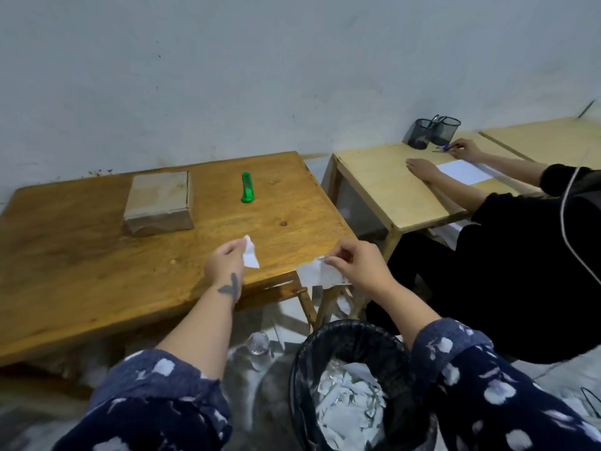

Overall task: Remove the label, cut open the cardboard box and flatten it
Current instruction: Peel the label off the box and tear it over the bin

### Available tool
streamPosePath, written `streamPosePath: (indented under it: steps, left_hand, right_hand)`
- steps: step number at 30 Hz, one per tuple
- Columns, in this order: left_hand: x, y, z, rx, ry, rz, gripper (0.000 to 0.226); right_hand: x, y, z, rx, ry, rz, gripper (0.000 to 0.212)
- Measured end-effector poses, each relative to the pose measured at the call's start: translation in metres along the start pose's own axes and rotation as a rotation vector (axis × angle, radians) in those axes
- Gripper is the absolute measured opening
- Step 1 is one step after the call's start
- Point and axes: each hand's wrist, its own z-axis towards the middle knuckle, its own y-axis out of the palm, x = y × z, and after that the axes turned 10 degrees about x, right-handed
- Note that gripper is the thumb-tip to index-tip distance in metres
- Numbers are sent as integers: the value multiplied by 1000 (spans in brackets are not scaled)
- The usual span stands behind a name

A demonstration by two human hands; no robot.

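Broadly, a dark wooden table (97, 255) fills the left half of the view, set against a pale wall. To its right stands a lighter wooden table (374, 177), where a second person in black (507, 255) sits with both hands on the top beside a white sheet (465, 170) and two dark mesh pen cups (432, 131).

Below, between the wearer's patterned blue sleeves, a black bin (325, 369) lined with a dark bag holds a heap of torn white paper scraps (348, 405). A clear plastic bottle (258, 348) stands on the floor just left of the bin.

On the dark table the cardboard box (159, 203) lies closed and flat toward the back left, its top scuffed where paper has come away. A green utility knife (247, 187) lies to the right of the box, well apart from it.

Above the table's near right corner, the right hand (361, 268) pinches a larger torn piece of the label (322, 275) between thumb and fingers. The left hand (226, 265), with a dark mark on its wrist, pinches a smaller white scrap (251, 257). The two pieces are apart.
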Motion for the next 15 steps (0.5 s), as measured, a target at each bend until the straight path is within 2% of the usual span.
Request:
streamPosePath:
  steps: [3,5,8,11,13,15]
  left_hand:
    - [3,-8,-20,-111,-36,-26,35]
    - [5,-9,-39,-243,-87,-12,35]
    - [7,-15,-65,-381,3,24,36]
    - [4,-23,-77,-371,114,37,30]
    - [2,-32,-84,-347,70,11,26]
    - [-2,-39,-90,-344,15,-3,24]
  right_hand:
    - [-15,-4,-6,-57,80,206,17]
    - [-26,1,-8,-82,70,222,14]
    - [-38,9,-14,-66,69,222,4]
    - [-44,12,-26,-40,81,248,3]
    - [-48,16,-38,10,85,234,11]
    - [-52,20,-51,124,74,80,14]
